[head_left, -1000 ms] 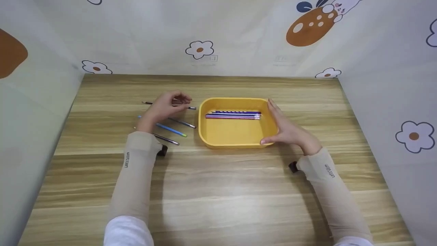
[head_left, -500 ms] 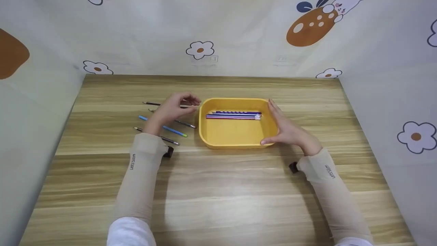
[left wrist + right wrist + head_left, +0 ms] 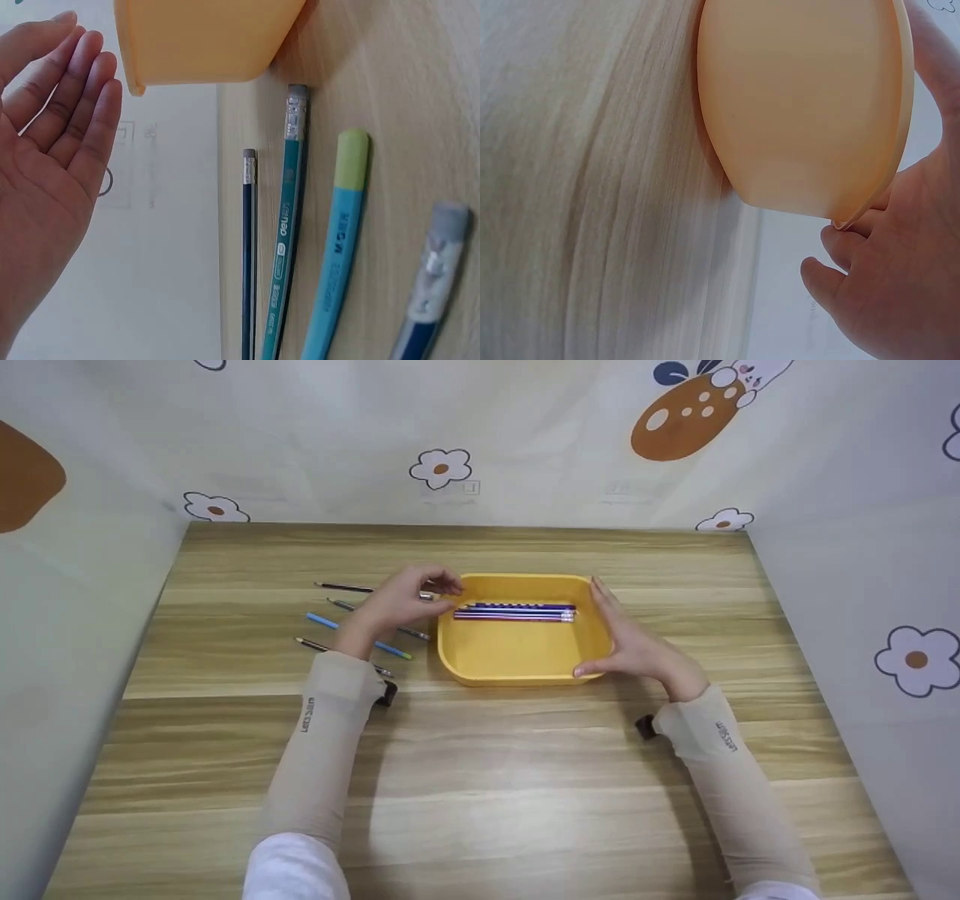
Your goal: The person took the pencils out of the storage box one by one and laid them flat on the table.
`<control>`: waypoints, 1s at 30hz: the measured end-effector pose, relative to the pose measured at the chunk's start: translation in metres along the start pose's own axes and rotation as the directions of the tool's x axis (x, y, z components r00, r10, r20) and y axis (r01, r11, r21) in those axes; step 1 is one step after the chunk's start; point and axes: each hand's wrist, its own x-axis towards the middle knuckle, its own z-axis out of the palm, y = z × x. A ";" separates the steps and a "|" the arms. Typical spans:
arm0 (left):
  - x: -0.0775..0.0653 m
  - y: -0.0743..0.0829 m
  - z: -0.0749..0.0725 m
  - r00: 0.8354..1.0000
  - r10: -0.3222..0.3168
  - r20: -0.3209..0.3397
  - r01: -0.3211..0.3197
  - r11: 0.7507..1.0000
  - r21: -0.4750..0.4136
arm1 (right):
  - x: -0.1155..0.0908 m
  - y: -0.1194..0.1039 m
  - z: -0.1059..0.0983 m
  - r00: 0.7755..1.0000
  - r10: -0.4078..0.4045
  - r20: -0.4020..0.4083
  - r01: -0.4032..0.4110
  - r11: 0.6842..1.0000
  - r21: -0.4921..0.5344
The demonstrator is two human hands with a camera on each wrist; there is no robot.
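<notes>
A yellow plastic box stands on the table with several blue and purple pencils lying along its far side. My right hand grips the box's right end, thumb over the near rim and fingers at the far corner. My left hand hovers at the left rim. In the left wrist view its fingers are loosely extended with nothing in them. Under and beside it lie loose pencils: a dark blue one, a green one, a light blue one with a lime end and another dark one.
The wood-grain table is enclosed by pale fabric walls with flower prints. A black wrist camera shows under the left wrist, and another camera under the right.
My left hand has moved right, from above the loose pencils to the box's left rim. My right hand, the box and the pencils stay where they were.
</notes>
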 end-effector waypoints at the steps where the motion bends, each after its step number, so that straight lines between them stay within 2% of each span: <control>1: 0.001 0.001 0.001 1.000 -0.001 0.003 0.001 1.000 0.007 | 0.000 0.000 0.000 1.000 0.003 0.000 -0.003 1.000 -0.004; 12: 0.012 0.013 0.012 0.997 0.058 0.054 -0.060 0.997 0.043 | 0.000 0.000 0.000 1.000 -0.018 -0.017 0.018 1.000 0.015; 30: 0.026 0.019 0.031 0.994 -0.003 0.106 -0.016 0.985 0.171 | 0.000 0.003 0.002 0.999 -0.030 -0.019 0.030 1.000 0.008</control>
